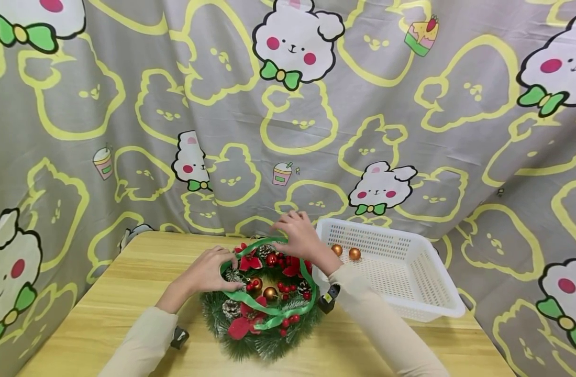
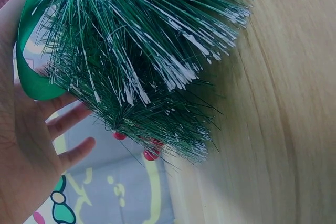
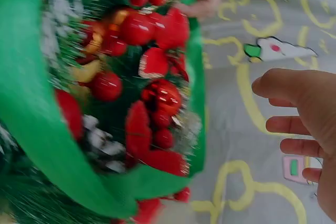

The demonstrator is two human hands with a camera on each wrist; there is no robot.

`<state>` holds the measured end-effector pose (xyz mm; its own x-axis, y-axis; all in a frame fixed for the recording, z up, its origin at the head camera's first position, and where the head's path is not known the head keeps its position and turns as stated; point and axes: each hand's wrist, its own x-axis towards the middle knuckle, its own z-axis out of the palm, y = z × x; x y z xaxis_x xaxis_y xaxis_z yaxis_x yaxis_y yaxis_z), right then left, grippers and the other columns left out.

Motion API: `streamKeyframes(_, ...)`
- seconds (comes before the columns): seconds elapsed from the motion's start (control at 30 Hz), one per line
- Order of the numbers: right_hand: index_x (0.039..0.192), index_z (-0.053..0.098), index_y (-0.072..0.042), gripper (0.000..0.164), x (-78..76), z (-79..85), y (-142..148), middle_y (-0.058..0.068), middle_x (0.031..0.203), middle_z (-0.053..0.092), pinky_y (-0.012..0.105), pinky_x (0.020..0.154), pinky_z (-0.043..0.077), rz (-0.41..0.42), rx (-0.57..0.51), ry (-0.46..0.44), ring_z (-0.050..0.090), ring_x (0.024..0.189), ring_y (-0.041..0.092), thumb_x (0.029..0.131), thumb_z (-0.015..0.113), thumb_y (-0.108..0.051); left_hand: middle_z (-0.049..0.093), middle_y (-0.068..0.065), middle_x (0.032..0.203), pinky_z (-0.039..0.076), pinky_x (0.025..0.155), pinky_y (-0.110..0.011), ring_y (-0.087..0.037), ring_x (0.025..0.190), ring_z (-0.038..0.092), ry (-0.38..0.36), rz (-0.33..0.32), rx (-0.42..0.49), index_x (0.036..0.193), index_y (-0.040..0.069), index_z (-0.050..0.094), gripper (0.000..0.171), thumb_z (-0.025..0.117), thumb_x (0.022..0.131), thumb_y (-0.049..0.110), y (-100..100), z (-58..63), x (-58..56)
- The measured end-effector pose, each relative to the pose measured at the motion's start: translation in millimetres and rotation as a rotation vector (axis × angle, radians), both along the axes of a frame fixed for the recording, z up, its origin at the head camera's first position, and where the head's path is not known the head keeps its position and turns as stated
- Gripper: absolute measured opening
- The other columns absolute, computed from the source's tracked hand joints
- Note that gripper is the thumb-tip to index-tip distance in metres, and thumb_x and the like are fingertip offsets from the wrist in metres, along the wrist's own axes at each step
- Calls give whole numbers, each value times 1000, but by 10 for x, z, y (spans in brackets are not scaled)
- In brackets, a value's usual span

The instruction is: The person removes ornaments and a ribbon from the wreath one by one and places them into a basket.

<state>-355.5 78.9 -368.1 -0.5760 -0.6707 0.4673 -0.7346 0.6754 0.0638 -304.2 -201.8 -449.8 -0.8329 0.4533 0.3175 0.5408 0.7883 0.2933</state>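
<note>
A green pine wreath (image 1: pixel 264 343) with frosted tips lies on the table, decorated with red flowers, red berries, pine cones and gold balls (image 1: pixel 270 293). A green ribbon (image 1: pixel 311 285) runs in a loose loop over its top. At the wreath's left side is my left hand (image 1: pixel 208 271), its fingers spread and fairly straight, with the ribbon (image 2: pixel 39 85) passing by the palm. Over the far right side hovers my right hand (image 1: pixel 298 233). In the right wrist view, the right hand's fingers (image 3: pixel 289 125) are loosely extended and apart from the ribbon and the red decorations.
A white perforated plastic basket (image 1: pixel 439 272) stands right of the wreath, with two copper-coloured balls (image 1: pixel 354 254) inside. Behind the wooden table (image 1: pixel 123 272) hangs a grey curtain (image 1: pixel 250 125) with cartoon prints. Small dark devices (image 1: pixel 329 298) sit at both wrists.
</note>
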Motion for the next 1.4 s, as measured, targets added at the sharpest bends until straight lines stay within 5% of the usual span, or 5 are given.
streamKeyframes(0.17, 110, 76, -21, 29, 11, -155, -91, -2, 108, 70, 43, 90, 41, 55, 113, 55, 53, 96, 21, 86, 80, -38, 68, 5, 104, 47, 80, -41, -16, 99, 57, 0, 3, -2, 90, 30, 63, 45, 79, 74, 68, 5, 4, -5)
streamKeyframes(0.4, 113, 76, -20, 34, 7, -282, -144, -1, 108, 68, 43, 88, 34, 85, 204, 5, 50, 96, 22, 84, 83, -36, 68, 4, 105, 47, 81, -41, -16, 98, 56, -1, 3, -6, 91, 29, 63, 46, 78, 74, 69, 6, 11, -5)
streamKeyframes(0.8, 110, 75, -29, 37, 1, -416, -212, -6, 105, 66, 37, 81, 26, 28, 401, 115, 42, 91, 18, 80, 85, -46, 65, 9, 98, 44, 76, -35, -12, 92, 53, 17, -7, -5, 90, 30, 63, 46, 78, 74, 70, 5, 1, -19)
streamKeyframes(1.4, 104, 75, -30, 32, -46, -489, -244, -7, 107, 65, 37, 88, 36, -33, 518, 202, 48, 100, 18, 80, 85, -48, 63, 12, 94, 42, 73, -33, -11, 88, 51, 13, -5, -3, 89, 29, 64, 45, 80, 74, 68, 11, 17, -1)
